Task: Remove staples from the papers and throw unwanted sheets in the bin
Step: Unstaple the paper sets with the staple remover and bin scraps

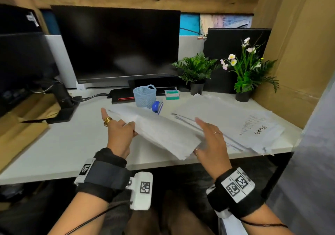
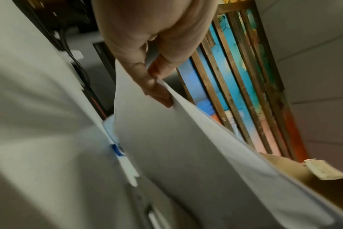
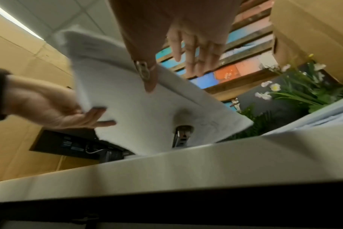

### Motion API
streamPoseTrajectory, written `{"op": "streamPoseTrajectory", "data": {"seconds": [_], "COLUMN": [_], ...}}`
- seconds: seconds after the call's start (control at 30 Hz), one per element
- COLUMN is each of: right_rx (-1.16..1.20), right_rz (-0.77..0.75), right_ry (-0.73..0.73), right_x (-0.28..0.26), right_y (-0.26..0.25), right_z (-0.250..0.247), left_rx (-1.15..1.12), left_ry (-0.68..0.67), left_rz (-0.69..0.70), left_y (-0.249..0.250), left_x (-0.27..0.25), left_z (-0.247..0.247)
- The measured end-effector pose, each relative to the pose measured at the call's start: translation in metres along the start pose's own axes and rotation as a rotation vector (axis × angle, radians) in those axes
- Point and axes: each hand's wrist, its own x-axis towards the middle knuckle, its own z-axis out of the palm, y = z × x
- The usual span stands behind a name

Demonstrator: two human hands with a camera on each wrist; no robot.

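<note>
Your left hand (image 1: 119, 131) pinches the paper stack (image 1: 163, 133) at its left edge, holding it up above the desk (image 1: 54, 149); your right hand (image 1: 211, 140) props the near corner with fingers straight and only the thumb under it. Looks like you're picking a set to de-staple. Next, find the stapled corner; the blue remover (image 1: 157, 106) sits by the basket (image 1: 145, 95).
</note>
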Motion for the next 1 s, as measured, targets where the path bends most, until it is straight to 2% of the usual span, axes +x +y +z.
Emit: {"op": "streamPoseTrajectory", "data": {"seconds": [0.07, 0.17, 0.23, 0.33, 0.53, 0.63, 0.7, 0.87, 0.93, 1.0], "right_rx": [-0.044, -0.115, -0.062, 0.045, -0.170, -0.305, -0.304, 0.060, 0.389, 0.807], "right_rz": [0.247, 0.363, 0.402, 0.475, 0.391, 0.430, 0.491, 0.627, 0.749, 0.904], "right_ry": [-0.112, -0.315, -0.378, -0.332, -0.325, -0.317, -0.267, -0.056, 0.016, 0.010], "right_x": [0.006, 0.021, 0.030, 0.041, 0.048, 0.046, 0.045, 0.042, 0.046, 0.049], "right_y": [0.009, 0.017, 0.015, 0.009, 0.010, 0.016, 0.020, 0.020, 0.013, 0.005], "right_z": [0.005, 0.014, 0.023, 0.036, 0.042, 0.033, 0.024, -0.004, -0.011, -0.014], "left_rx": [0.079, 0.265, 0.316, 0.388, 0.506, 0.526, 0.585, 0.845, 0.923, 0.944], "left_ry": [0.017, -0.023, -0.024, 0.043, 0.077, 0.073, 0.023, -0.048, -0.085, -0.154], "left_rz": [-0.023, -0.121, -0.177, -0.129, -0.068, -0.130, -0.189, -0.145, -0.116, -0.096], "left_y": [-0.006, -0.022, -0.032, -0.047, -0.044, -0.037, -0.032, -0.031, -0.034, -0.035], "left_x": [0.003, 0.009, 0.010, 0.013, 0.015, 0.015, 0.012, 0.009, 0.010, 0.011], "left_z": [-0.022, -0.050, -0.063, -0.073, -0.074, -0.075, -0.073, -0.069, -0.067, -0.064]}}
